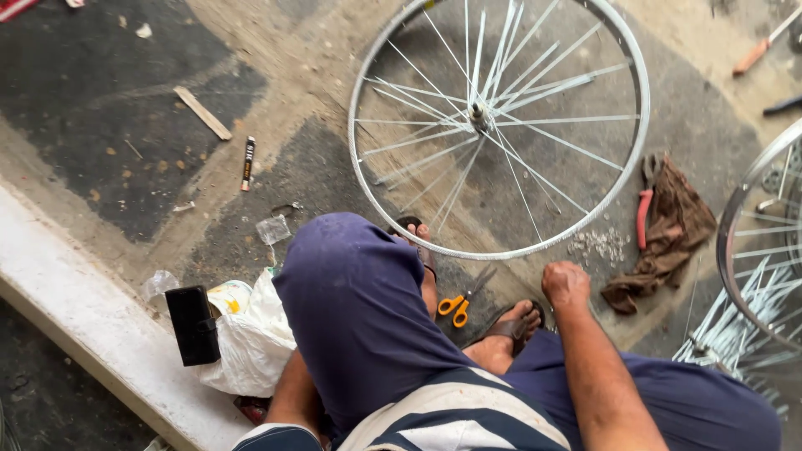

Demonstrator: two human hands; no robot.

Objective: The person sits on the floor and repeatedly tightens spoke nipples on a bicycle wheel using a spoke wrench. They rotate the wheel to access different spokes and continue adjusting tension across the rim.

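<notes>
A silver bicycle wheel rim point(639, 159) with loose spokes and a hub point(479, 117) lies flat on the concrete floor in front of me. My right hand point(565, 282) is a closed fist just below the rim's near edge, beside my sandalled foot; whether it holds anything I cannot tell. My left arm runs down behind my left knee point(351, 276) and the hand is hidden. Orange-handled scissors point(462, 302) lie between my feet.
A brown rag point(668, 238) with red-handled pliers point(643, 215) lies right of the rim, small metal bits point(597, 244) beside it. A second rim and a spoke bundle point(743, 326) are far right. A white bag point(251, 342) and black block point(193, 324) sit left by a kerb.
</notes>
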